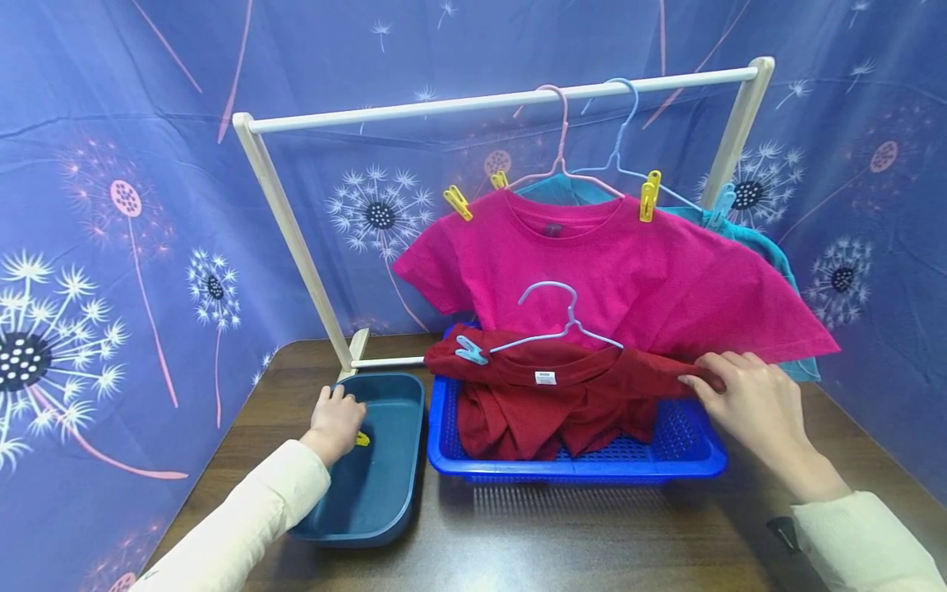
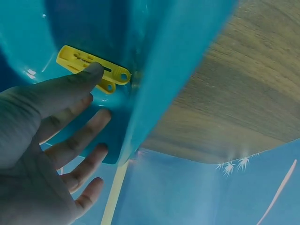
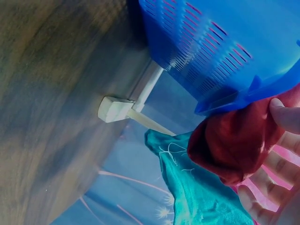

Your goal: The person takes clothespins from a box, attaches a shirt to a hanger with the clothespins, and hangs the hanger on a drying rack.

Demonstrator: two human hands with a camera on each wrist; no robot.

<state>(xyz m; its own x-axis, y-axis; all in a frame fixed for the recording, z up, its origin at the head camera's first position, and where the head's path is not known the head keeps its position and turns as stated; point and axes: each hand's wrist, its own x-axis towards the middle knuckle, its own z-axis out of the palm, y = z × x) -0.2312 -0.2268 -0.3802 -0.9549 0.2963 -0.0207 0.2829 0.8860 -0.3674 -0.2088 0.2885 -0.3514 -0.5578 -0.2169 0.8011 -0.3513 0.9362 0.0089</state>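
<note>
My left hand (image 1: 339, 421) is inside the dark teal bin (image 1: 385, 510), fingers loosely extended. A yellow clothespin (image 2: 77, 60) lies in that bin, and my thumb overlaps it in the left wrist view. On the right, my right hand (image 1: 758, 403) pinches the sleeve of a dark red T-shirt (image 1: 510, 419) between thumb and fingers. The shirt lies over a blue basket (image 1: 577, 470), with a pale blue hanger (image 1: 573, 316) in its neck. One light blue clothespin (image 1: 470, 351) grips the shirt at the hanger's left end.
Behind the basket stands a wooden rack with a white rod (image 1: 444, 107). A pink T-shirt (image 1: 577, 263) hangs there from a pink hanger (image 1: 564, 140) with yellow clothespins (image 1: 649, 197). Farther back hangs a teal garment (image 1: 762, 242). All stands on a brown table (image 1: 518, 543).
</note>
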